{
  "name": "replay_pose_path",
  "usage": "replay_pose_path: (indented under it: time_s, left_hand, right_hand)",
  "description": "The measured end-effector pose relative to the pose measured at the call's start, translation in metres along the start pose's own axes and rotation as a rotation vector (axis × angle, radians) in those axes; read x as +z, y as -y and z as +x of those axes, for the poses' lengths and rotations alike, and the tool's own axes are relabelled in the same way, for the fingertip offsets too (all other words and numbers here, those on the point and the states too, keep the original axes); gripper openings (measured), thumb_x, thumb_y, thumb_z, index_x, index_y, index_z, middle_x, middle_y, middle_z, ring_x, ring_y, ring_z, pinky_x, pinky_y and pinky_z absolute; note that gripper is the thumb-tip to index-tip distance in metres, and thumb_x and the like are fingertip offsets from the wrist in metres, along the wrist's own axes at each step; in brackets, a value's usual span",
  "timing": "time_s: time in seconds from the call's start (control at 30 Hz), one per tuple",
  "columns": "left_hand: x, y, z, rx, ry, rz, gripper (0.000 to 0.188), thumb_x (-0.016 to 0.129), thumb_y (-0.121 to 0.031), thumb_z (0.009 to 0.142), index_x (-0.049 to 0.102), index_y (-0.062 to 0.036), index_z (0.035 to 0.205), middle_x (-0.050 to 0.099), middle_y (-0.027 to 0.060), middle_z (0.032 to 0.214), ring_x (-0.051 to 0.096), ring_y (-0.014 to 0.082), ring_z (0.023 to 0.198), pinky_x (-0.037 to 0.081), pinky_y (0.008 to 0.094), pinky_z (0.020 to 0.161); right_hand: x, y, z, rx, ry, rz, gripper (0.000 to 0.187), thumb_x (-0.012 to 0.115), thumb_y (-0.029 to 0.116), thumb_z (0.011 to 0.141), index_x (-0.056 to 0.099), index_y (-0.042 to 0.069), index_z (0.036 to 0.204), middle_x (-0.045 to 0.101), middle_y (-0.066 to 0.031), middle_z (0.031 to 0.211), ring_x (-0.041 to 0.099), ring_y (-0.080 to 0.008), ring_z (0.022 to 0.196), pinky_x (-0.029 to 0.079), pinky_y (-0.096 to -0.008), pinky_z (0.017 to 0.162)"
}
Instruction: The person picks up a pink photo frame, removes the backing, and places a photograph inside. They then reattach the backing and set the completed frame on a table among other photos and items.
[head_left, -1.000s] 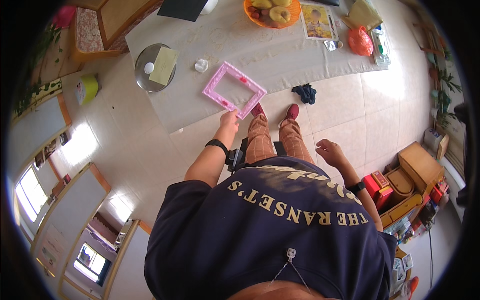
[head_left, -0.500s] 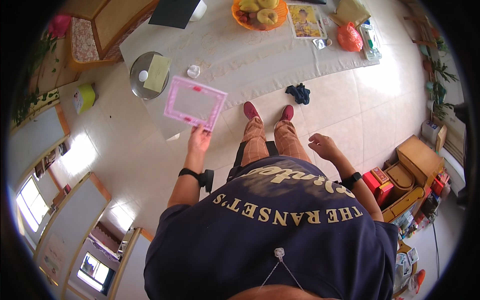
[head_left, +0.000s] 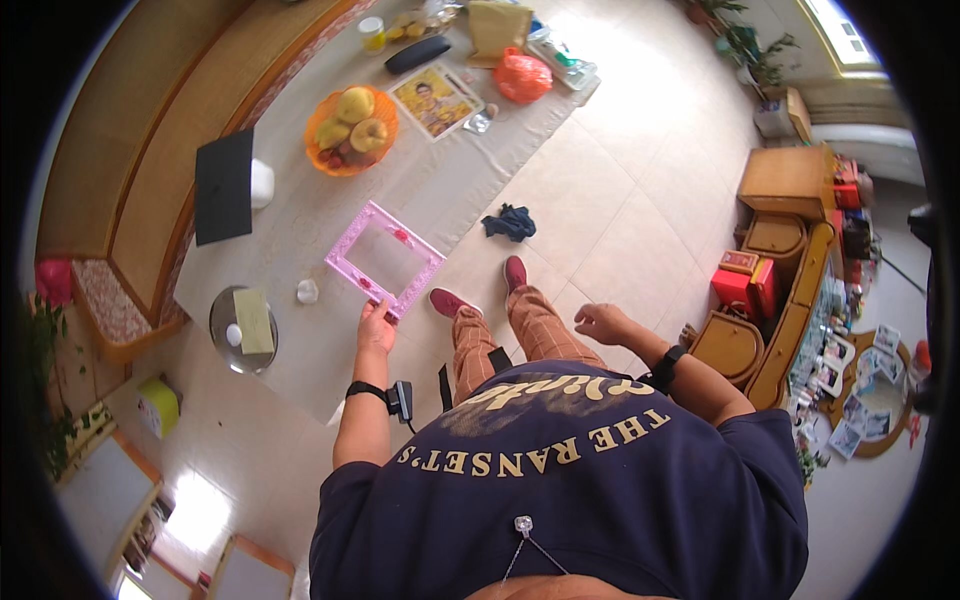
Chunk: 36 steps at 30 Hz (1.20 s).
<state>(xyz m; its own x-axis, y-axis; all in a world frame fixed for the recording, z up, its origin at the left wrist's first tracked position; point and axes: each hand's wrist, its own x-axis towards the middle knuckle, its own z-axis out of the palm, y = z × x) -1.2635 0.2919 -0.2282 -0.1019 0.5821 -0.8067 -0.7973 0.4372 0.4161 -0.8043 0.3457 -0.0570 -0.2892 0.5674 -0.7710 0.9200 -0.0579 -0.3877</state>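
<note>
My left hand (head_left: 376, 328) grips a pink picture frame (head_left: 350, 234) by its near corner. The frame has a patterned border with small red decorations, and the tabletop shows through its middle. It is held tilted over the near edge of a table (head_left: 300, 235) covered with a pale cloth. My right hand (head_left: 606, 324) hangs in front of my body on the right, fingers loosely bent and apart, with nothing seen in it. Closest to the frame on the table is a small whitish object (head_left: 307, 291), too small to make out.
On the table are an orange fruit bowl (head_left: 313, 125), a photo print (head_left: 437, 100), a red plastic bag (head_left: 523, 75), a black panel (head_left: 225, 188) and a round tray (head_left: 222, 345) with paper. Dark cloth (head_left: 510, 223) lies on the floor. Wooden furniture (head_left: 790, 178) stands right.
My view has turned leftward, bringing more of the table and the wooden bench into sight. The left hand still holds the pink frame, now tilted differently. The right hand remains free.
</note>
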Motion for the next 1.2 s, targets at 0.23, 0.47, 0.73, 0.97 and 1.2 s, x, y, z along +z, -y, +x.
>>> replay_pose_path:
  time_s: [0.23, 0.47, 0.73, 0.97, 1.2]
  left_hand:
    - [0.027, -0.008, 0.023, 0.023, 0.053, 0.016, 0.018, 0.059, -0.007, 0.091, 0.056, -0.0083, 0.109, 0.062, 0.006, 0.107, 0.06, 0.0186, 0.095, 0.05, 0.0338, 0.084]
    - [0.019, 0.012, 0.011, 0.022, -0.23, -0.006, 0.026, 0.055, -0.003, 0.091, 0.053, -0.0074, 0.117, 0.059, 0.0083, 0.111, 0.057, 0.0228, 0.102, 0.049, 0.0368, 0.088]
    - [0.042, 0.028, -0.044, 0.16, -0.049, 0.085, 0.022, 0.059, -0.003, 0.089, 0.055, -0.0076, 0.11, 0.062, 0.0045, 0.099, 0.061, 0.0187, 0.087, 0.052, 0.0348, 0.082]
    - [0.103, 0.098, -0.133, 0.664, 0.093, 0.904, 0.007, 0.064, -0.006, 0.084, 0.06, -0.0052, 0.09, 0.062, 0.0037, 0.086, 0.061, 0.0161, 0.079, 0.049, 0.0298, 0.069]
    - [0.171, 0.115, -0.239, 1.45, 0.425, 1.409, 0.019, 0.062, 0.004, 0.078, 0.061, -0.0082, 0.093, 0.063, 0.0089, 0.096, 0.06, 0.0285, 0.088, 0.048, 0.0354, 0.078]
  right_hand:
    - [0.032, -0.023, -0.043, 0.154, 0.033, 0.111, 0.031, 0.066, 0.03, 0.079, 0.067, 0.006, 0.099, 0.07, -0.0142, 0.09, 0.067, -0.0291, 0.084, 0.052, -0.037, 0.075]
    - [0.047, -0.039, -0.044, 0.109, -0.074, 0.242, 0.03, 0.067, 0.029, 0.081, 0.066, 0.006, 0.1, 0.07, -0.0141, 0.087, 0.067, -0.0281, 0.082, 0.052, -0.0368, 0.075]
    - [0.096, -0.096, -0.082, -0.01, -0.222, 0.316, 0.028, 0.067, 0.025, 0.081, 0.066, 0.002, 0.097, 0.068, -0.0146, 0.083, 0.066, -0.0261, 0.076, 0.052, -0.0347, 0.068]
    - [0.116, -0.102, -0.123, 0.136, -0.029, 0.934, 0.024, 0.062, 0.027, 0.089, 0.064, 0.006, 0.102, 0.065, -0.0046, 0.089, 0.062, -0.0139, 0.076, 0.049, -0.0294, 0.066]
    - [0.084, -0.073, -0.132, -0.216, 0.356, 1.938, 0.06, 0.044, 0.058, 0.093, 0.051, 0.007, 0.123, 0.066, -0.0085, 0.105, 0.064, -0.0188, 0.085, 0.052, -0.0318, 0.075]
